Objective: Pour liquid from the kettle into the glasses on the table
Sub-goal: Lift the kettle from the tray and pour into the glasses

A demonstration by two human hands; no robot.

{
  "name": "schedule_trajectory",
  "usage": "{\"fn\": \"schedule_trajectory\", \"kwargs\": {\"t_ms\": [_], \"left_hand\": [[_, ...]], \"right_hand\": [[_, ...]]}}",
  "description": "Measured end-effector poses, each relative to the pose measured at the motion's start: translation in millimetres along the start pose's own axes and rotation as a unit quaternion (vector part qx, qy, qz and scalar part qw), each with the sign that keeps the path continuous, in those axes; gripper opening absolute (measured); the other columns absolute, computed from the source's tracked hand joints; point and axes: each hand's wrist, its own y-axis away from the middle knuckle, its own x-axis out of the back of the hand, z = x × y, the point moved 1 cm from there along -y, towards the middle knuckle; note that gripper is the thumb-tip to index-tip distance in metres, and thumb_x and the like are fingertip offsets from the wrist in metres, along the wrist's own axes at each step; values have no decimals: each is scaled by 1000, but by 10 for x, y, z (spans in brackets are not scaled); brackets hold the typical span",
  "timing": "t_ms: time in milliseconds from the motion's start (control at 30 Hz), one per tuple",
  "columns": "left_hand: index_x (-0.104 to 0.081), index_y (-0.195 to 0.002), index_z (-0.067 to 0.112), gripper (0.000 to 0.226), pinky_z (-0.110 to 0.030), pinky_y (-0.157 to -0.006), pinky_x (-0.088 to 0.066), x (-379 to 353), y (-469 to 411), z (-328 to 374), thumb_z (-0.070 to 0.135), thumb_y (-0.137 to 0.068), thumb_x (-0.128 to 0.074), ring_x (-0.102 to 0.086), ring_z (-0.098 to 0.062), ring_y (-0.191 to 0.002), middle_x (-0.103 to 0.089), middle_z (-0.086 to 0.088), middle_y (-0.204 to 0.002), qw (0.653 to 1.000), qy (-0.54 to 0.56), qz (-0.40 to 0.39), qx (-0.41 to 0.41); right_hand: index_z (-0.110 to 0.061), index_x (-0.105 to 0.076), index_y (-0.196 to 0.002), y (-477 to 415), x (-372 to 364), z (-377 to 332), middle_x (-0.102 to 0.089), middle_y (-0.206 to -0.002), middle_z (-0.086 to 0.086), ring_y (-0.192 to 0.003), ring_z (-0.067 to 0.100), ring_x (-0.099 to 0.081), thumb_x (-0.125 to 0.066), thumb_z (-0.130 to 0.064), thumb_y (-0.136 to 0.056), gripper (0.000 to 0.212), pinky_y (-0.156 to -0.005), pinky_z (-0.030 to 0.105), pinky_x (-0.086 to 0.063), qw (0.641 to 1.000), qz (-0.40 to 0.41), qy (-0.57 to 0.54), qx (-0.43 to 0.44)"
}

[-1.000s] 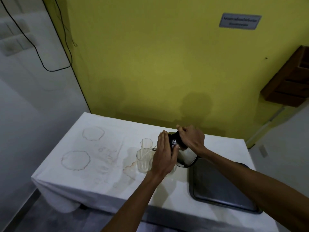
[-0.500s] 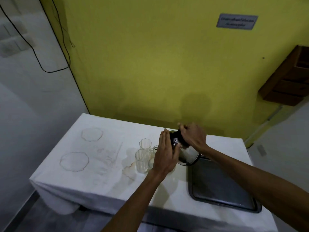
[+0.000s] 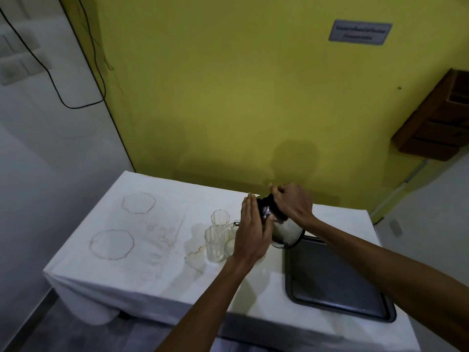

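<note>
The kettle [image 3: 285, 231] is off the desk [image 3: 142, 273], tipped leftward over the glasses [image 3: 215, 247]. Its base hangs above the far corner of the dark tray [image 3: 337, 290]. The right hand [image 3: 291, 203] is clenched round the black handle at the top. The left hand [image 3: 251, 233] lies flat, fingers straight, against the kettle's side, steadying it rather than grasping it.

From where I stand, the pour looks under way or about to begin. To do it well, I'd tilt slowly from the right wrist and let the flat palm check any swing. I'd also bring the spout right over one rim before the flow quickens, since the cloth shows brown rings and a stain beside the glasses.

Two glasses show plainly, a far glass [image 3: 219, 217] and a near glass [image 3: 214, 240], standing close together. The left hand covers most of the spout and whatever stands behind it, possibly a third glass. I cannot make out any stream, nor how full each glass is.
</note>
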Motion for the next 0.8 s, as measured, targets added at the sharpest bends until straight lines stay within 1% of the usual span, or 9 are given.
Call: {"fn": "schedule_trajectory", "kwargs": {"t_ms": [100, 233, 267, 333, 367, 467, 567, 700, 800], "left_hand": [[-14, -153, 8, 71, -30, -119, -15, 10, 3, 1, 48, -99, -35, -7, -15, -148, -13, -5, -161, 1000, -1, 2, 0], [-14, -153, 7, 67, -28, -118, -15, 21, 1, -7, 37, -101, -42, -8, -16, -148, -13, -6, -161, 1000, -2, 5, 1], [-14, -153, 8, 67, -29, -118, -15, 29, -1, -7, 36, -101, -43, -8, -16, -148, -13, -6, -161, 1000, 0, 5, 1], [-14, -153, 7, 66, -31, -118, -16, 40, -4, -4, 36, -101, -43, -8, -17, -148, -14, -7, -161, 1000, 1, 4, 1], [-14, -153, 7, 66, -31, -118, -16, 44, -2, -4, 35, -101, -43, -9, -17, -148, -14, -7, -161, 1000, 2, 4, 0], [-14, -152, 7, 67, -31, -118, -16, 44, 0, -5, 37, -100, -42, -9, -18, -148, -15, -8, -161, 1000, 4, 4, 2], [-14, -153, 6, 68, -32, -119, -15, 39, 3, -13, 37, -100, -42, -9, -18, -148, -14, -8, -161, 1000, 6, 1, 6], [-14, -153, 6, 71, -30, -118, -15, 47, 18, 8, 48, -99, -37, -10, -18, -148, -15, -8, -161, 1000, 3, 5, 2], [-14, -152, 6, 68, -32, -118, -17, 54, 19, 14, 41, -100, -41, -10, -18, -148, -16, -8, -161, 1000, 8, 9, 1]], "right_hand": [[-5, -65, -62, -2, 5, -24, -60, -55, 12, -59, 34, -61, -47, -54, -91, 60, -58, 33, -45, 1000, -2, -2, 1], [-4, -65, -62, 2, 10, -56, -60, -53, 10, -57, 33, -62, -46, -54, -91, 61, -60, 34, -48, 1000, -8, -10, 4], [-4, -64, -61, 2, 12, -62, -59, -53, 10, -57, 33, -62, -47, -54, -91, 61, -59, 33, -47, 1000, -6, -10, 6], [-4, -63, -60, 2, 24, -76, -58, -53, 11, -57, 33, -61, -47, -53, -92, 60, -57, 32, -44, 1000, -6, -7, 6], [-4, -62, -60, 4, 28, -85, -58, -53, 11, -57, 33, -61, -47, -53, -92, 60, -57, 32, -44, 1000, -5, -7, 5], [-4, -62, -59, 4, 19, -91, -60, -53, 12, -57, 34, -62, -45, -55, -91, 62, -59, 36, -50, 1000, -4, -7, 8], [-4, -61, -59, 11, 13, -86, -60, -52, 12, -55, 35, -62, -43, -55, -90, 62, -58, 37, -52, 1000, -3, -7, 7], [-4, -63, -58, 13, 8, -78, -59, -50, 12, -53, 33, -62, -45, -54, -90, 62, -58, 36, -53, 1000, -1, -5, 11], [-5, -62, -59, 10, 2, -78, -59, -51, 11, -54, 34, -63, -43, -57, -88, 63, -59, 39, -55, 1000, -3, -11, 11]]}}
